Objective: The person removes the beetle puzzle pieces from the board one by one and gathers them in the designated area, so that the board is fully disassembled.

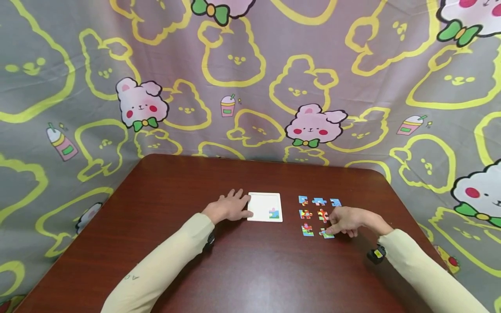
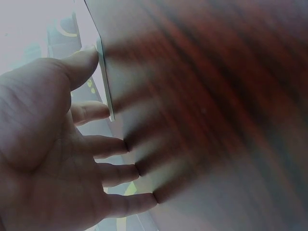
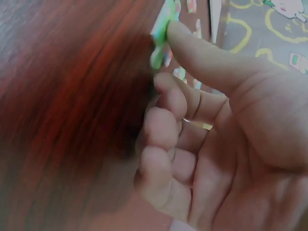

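A white square puzzle tray (image 1: pixel 264 204) lies on the table, with one blue, green and pink puzzle piece (image 1: pixel 274 213) in its near right corner. My left hand (image 1: pixel 233 206) rests at its left edge, fingers spread, thumb and index finger touching the rim (image 2: pixel 107 82). To the right, several loose jigsaw pieces lie in rows, among them a red and yellow one (image 1: pixel 307 214). My right hand (image 1: pixel 347 218) is over the lower right of these rows. Its thumb and index finger pinch a green-edged puzzle piece (image 1: pixel 326 234), also seen as a green piece (image 3: pixel 161 36) at the thumb tip; the other fingers are curled.
The dark brown wooden table (image 1: pixel 250 269) has rounded far corners. Behind it hangs a grey curtain (image 1: pixel 250 126) with cartoon rabbits and yellow outlines. Blue pieces (image 1: pixel 319 201) form the far row, the rightmost close to my right hand.
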Motion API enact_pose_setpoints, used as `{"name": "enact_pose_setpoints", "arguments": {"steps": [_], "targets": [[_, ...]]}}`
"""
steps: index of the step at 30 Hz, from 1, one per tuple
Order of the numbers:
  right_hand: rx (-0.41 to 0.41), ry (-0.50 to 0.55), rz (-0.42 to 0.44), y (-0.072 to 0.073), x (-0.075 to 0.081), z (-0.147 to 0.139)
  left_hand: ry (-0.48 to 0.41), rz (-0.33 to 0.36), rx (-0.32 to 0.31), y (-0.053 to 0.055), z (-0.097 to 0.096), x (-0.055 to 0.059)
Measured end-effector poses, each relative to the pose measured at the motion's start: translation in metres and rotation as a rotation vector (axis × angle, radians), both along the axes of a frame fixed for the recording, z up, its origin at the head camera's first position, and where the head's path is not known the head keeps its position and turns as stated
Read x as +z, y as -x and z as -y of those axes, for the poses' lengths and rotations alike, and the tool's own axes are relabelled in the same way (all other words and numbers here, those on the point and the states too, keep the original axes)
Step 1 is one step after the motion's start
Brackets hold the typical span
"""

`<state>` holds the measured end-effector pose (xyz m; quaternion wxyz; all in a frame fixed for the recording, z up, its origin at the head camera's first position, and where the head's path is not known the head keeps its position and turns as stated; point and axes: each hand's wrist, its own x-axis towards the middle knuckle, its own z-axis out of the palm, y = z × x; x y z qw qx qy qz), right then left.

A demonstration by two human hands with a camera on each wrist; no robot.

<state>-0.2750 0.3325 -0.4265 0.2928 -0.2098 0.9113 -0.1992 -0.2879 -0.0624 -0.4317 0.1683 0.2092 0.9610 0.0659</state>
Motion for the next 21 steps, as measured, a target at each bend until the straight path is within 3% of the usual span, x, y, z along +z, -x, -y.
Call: {"name": "enact_pose_setpoints", "arguments": {"steps": [4,12,21], "targets": [[-0.001,0.008,-0.031,0.000,0.004,0.006,0.008,-0.003,-0.003,0.000,0.000,0.000],[0.098,0.118,-0.077,0.004,0.014,0.023,0.007,-0.004,-0.001,0.001,-0.002,-0.002],[0.139,0.216,-0.156,0.015,0.013,0.066,0.004,0.001,0.006,0.002,-0.004,0.000]]}}
